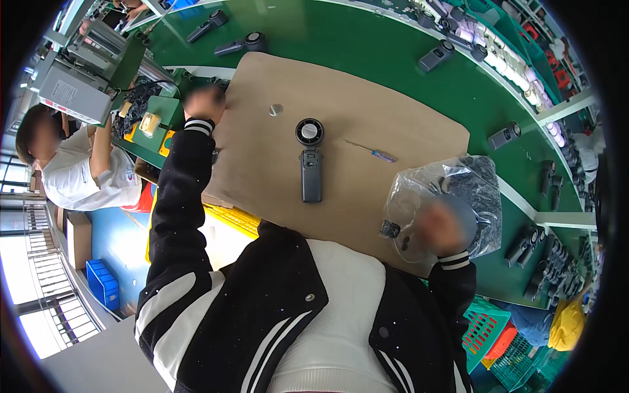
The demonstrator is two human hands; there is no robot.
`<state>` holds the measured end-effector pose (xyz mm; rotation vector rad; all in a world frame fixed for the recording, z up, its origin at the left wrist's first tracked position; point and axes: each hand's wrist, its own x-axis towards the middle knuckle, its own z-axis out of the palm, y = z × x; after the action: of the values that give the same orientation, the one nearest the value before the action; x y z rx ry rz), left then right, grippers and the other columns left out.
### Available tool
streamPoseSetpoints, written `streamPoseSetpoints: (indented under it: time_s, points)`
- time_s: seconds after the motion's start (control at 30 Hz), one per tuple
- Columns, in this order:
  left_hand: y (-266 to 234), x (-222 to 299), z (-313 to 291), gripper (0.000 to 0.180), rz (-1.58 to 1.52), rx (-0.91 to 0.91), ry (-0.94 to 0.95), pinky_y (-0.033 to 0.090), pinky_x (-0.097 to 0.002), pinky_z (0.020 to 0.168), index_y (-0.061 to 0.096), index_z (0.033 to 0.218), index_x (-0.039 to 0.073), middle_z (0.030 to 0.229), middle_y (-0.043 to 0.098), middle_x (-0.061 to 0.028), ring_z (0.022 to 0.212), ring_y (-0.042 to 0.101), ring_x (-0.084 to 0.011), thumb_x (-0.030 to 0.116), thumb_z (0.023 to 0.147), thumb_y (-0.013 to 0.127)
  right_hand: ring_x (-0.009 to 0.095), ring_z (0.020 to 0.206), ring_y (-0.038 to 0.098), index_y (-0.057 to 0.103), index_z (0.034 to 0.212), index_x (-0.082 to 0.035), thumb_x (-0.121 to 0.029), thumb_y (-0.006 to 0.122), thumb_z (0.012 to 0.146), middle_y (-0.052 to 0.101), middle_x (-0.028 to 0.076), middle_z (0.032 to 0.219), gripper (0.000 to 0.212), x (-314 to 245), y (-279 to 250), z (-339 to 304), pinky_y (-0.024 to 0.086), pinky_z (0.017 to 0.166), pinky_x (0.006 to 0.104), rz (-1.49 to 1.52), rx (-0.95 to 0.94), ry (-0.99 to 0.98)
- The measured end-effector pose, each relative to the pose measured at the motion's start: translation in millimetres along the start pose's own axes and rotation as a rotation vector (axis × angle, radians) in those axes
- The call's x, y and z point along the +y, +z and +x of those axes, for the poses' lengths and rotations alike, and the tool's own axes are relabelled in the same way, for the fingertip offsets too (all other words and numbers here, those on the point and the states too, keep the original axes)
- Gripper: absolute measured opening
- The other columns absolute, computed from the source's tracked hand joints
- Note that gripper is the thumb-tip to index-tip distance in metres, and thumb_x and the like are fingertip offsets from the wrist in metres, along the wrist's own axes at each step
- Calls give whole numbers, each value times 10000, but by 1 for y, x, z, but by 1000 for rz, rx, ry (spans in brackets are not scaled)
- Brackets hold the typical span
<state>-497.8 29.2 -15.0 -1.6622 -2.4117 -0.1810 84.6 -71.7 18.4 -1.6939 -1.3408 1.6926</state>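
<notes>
A dark grey handheld fan (311,173) with a round head lies on the brown board (262,157), roughly in its middle. Up and left of it is a small round silver disc (276,110). A screwdriver (375,152) with a thin shaft lies to the fan's right. My left hand (205,105) reaches to the board's left edge, beside dark parts; its fingers are blurred. Over a clear plastic bag (485,177) of black parts is my right hand (445,226), also blurred, so its grip cannot be made out. A small black piece (390,228) sits left of that hand.
The board rests on a green bench (341,39), where more handheld fans (241,44) lie along the far side and right. A grey machine box (75,92) stands at left, near another person (92,164). Green baskets (485,327) are at lower right.
</notes>
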Motion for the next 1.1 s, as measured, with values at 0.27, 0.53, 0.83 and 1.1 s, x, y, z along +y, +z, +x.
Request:
streamPoseSetpoints:
  time_s: [0.27, 0.53, 0.83, 1.1]
  points:
    - [6, -13, 19, 312, 122, -36, -86, 454, -458, 844, 640, 1123, 212, 1094, 652, -40, 1016, 594, -305, 253, 831, 536, 141, 649, 573, 523, 1025, -63, -23, 530, 896, 581, 64, 842, 135, -26, 12, -2, 466, 502, 236, 169, 127, -231]
    - [-20, 9, -20, 349, -788, 254, 57, 478, -302, 737, 657, 1130, 132, 966, 654, -76, 844, 612, -210, 50, 826, 506, 93, 702, 469, 531, 1023, -49, -4, 488, 909, 532, 25, 880, 130, -72, 84, 31, 456, 605, 224, -46, -107, -619]
    - [-19, 117, -140, 320, -1633, -57, -22, 428, -191, 729, 635, 1136, 13, 933, 620, -44, 759, 520, -105, -69, 854, 509, 120, 634, 518, 542, 1037, -30, -8, 511, 909, 580, 71, 868, 133, -90, 162, 81, 465, 627, 237, 238, -313, -408]
    - [-18, 129, -151, 331, -1682, -151, -18, 403, -181, 688, 639, 1170, 40, 890, 581, -21, 727, 475, -90, -58, 869, 542, 134, 695, 503, 562, 987, -44, -30, 557, 889, 541, 72, 935, 99, -83, 198, 82, 452, 651, 247, 43, -137, -415]
